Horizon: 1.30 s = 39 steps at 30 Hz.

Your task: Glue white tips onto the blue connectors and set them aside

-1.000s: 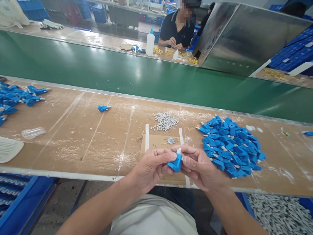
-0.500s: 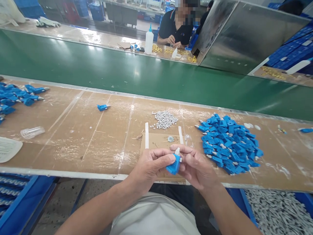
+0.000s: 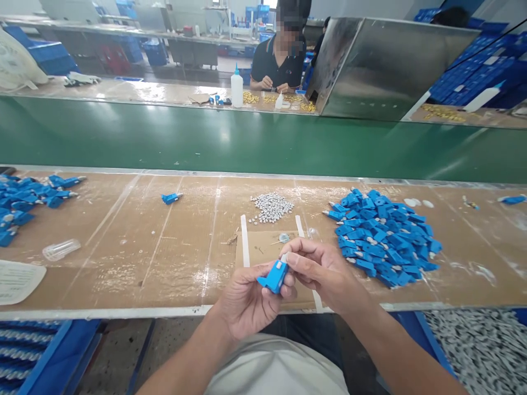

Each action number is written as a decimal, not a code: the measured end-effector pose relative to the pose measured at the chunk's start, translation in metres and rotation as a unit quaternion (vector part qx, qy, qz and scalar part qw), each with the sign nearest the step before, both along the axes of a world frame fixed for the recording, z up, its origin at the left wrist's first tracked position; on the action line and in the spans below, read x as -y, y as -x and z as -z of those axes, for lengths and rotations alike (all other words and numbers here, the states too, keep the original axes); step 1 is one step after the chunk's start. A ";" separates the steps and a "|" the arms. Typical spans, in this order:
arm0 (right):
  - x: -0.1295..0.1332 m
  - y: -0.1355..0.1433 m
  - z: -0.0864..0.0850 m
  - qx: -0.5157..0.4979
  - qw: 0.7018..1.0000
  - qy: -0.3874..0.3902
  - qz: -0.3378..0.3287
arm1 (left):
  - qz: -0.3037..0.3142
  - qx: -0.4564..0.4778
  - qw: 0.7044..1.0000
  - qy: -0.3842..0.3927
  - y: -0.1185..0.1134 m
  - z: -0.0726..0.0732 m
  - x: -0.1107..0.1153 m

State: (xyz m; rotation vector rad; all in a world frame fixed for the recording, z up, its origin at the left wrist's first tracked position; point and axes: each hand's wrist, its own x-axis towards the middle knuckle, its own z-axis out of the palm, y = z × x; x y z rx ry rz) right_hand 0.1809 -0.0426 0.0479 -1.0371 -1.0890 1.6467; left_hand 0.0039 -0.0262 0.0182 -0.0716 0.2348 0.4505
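My left hand [image 3: 251, 299] is closed round a blue plastic part [image 3: 273, 277], its fingers under the body and the thumb along the left side. A pale grey tip sticks out at the part's upper end. My right hand [image 3: 323, 271] pinches that grey tip between thumb and forefinger. Just beyond my hands lie a small pile of grey pieces [image 3: 272, 207] and a taped cardboard sheet [image 3: 261, 241]. On the sheet rests a small round clear dish [image 3: 284, 237] with a thin stick. A large heap of similar blue parts [image 3: 382, 236] is to the right.
More blue parts [image 3: 24, 200] are piled far left, with a single one [image 3: 171, 198] between. A clear plastic cup [image 3: 61, 249] lies on its side. Beyond the green belt [image 3: 206, 137], a co-worker [image 3: 280, 63] sits near a white bottle [image 3: 236, 89]. Blue crates [image 3: 49, 356] stand below the table edge.
The blue part has turned in my left hand and shifted slightly left. My right thumb and forefinger have closed on its grey tip. The camera view has tilted up.
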 end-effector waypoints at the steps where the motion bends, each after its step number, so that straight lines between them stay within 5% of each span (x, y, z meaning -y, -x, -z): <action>1: 0.000 0.000 -0.001 0.009 1.000 -0.011 0.000 | 0.001 -0.003 1.000 0.001 0.000 0.000 0.000; 10: 0.000 -0.004 0.008 0.027 0.999 -0.020 0.010 | 0.021 -0.040 0.999 -0.003 0.000 0.000 -0.006; 16: 0.007 0.005 0.005 0.072 0.997 -0.015 -0.026 | -0.004 -0.211 0.956 -0.204 0.008 0.008 0.004; 20: 0.021 0.010 0.022 0.085 0.996 0.028 0.027 | 0.004 -0.301 0.909 -0.289 0.026 0.012 0.001; 21: 0.023 0.006 0.030 0.094 0.994 0.035 0.051 | -0.022 -0.358 0.873 -0.331 0.036 0.011 -0.008; 22: 0.024 0.000 0.038 0.109 0.991 0.036 0.064 | -0.059 -0.447 0.804 -0.387 0.049 0.009 -0.020; 23: 0.024 -0.008 0.046 0.129 0.989 0.033 0.066 | -0.098 -0.544 0.706 -0.442 0.064 0.005 -0.034; 25: 0.025 -0.027 0.056 0.177 0.983 0.014 0.042 | -0.163 -0.736 0.417 -0.507 0.095 -0.007 -0.064; 26: 0.027 -0.036 0.058 0.201 0.979 0.004 0.028 | -0.166 -0.761 0.368 -0.508 0.108 -0.013 -0.078; 30: 0.028 -0.065 0.044 0.263 0.963 -0.035 0.047 | -0.167 -0.771 0.311 -0.531 0.132 -0.019 -0.120; 33: 0.007 -0.096 0.025 0.393 0.908 -0.077 0.121 | -0.203 -0.825 0.134 -0.510 0.123 -0.008 -0.116; 34: -0.005 -0.110 0.019 0.469 0.866 -0.090 0.144 | -0.222 -0.814 0.106 -0.525 0.116 -0.005 -0.106; 36: -0.033 -0.139 0.010 0.648 0.734 -0.106 0.175 | -0.252 -0.747 0.129 -0.602 0.095 -0.001 -0.077; 39: -0.082 -0.169 0.013 0.710 0.684 -0.097 0.138 | -0.263 -0.631 0.279 -0.675 0.053 -0.001 -0.032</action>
